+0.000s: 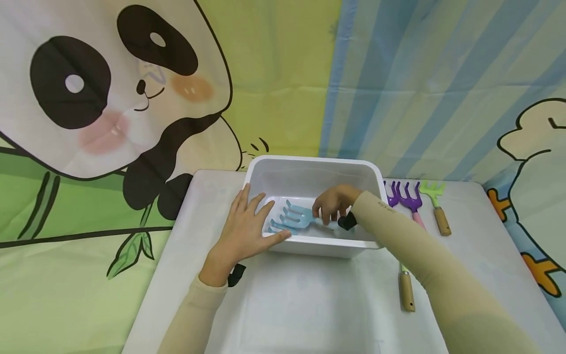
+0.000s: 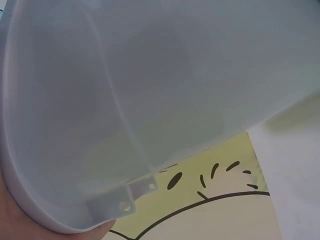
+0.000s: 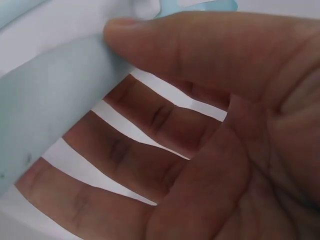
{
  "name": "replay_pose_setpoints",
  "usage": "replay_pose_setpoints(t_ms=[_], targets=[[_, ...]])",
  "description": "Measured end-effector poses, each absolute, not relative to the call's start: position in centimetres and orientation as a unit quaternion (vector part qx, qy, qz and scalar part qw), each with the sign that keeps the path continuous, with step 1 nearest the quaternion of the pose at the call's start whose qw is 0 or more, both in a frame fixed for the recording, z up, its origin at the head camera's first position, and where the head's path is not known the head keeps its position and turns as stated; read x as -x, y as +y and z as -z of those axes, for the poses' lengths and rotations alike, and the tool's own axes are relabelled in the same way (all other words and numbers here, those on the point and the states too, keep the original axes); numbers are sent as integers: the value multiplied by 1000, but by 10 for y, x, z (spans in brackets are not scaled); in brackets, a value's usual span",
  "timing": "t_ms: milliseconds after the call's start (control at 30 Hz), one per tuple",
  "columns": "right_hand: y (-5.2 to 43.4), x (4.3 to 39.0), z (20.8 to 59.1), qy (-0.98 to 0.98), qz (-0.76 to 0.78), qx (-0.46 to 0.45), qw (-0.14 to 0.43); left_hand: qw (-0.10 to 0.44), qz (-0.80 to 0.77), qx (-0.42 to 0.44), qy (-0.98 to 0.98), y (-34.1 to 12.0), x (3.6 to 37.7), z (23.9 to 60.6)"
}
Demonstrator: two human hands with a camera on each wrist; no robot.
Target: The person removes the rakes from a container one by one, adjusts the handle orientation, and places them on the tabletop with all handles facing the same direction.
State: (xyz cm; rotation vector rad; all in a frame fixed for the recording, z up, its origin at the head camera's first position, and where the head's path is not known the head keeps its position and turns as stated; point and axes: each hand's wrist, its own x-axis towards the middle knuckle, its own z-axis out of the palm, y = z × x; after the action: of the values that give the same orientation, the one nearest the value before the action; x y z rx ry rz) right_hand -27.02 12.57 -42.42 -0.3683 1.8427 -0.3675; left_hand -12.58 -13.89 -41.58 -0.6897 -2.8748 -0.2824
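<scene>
On a white table point(image 1: 309, 305) before a panda backdrop point(image 1: 110, 98), the right hand point(image 1: 334, 202) grips a blue rake point(image 1: 294, 220).

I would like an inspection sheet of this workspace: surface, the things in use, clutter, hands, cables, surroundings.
Surface: white table, bare in front of the tub.
Things in use: white plastic tub; light blue toy rake lying inside it.
Clutter: two purple rakes and a green rake right of the tub; one wooden handle partly hidden under the right sleeve.
Hands: left hand rests flat on the tub's near left rim; right hand is inside the tub, fingers curled at the blue rake's handle end.
Cables: nothing seen.
Surroundings: cartoon panda backdrop with green and blue striped panels.
</scene>
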Motion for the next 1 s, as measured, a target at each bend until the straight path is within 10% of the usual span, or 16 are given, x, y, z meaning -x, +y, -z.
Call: replay_pose_setpoints(t_ms=[1000], targets=[[172, 247, 318, 778, 272, 221, 521, 85, 108, 235, -962, -140, 126, 415]])
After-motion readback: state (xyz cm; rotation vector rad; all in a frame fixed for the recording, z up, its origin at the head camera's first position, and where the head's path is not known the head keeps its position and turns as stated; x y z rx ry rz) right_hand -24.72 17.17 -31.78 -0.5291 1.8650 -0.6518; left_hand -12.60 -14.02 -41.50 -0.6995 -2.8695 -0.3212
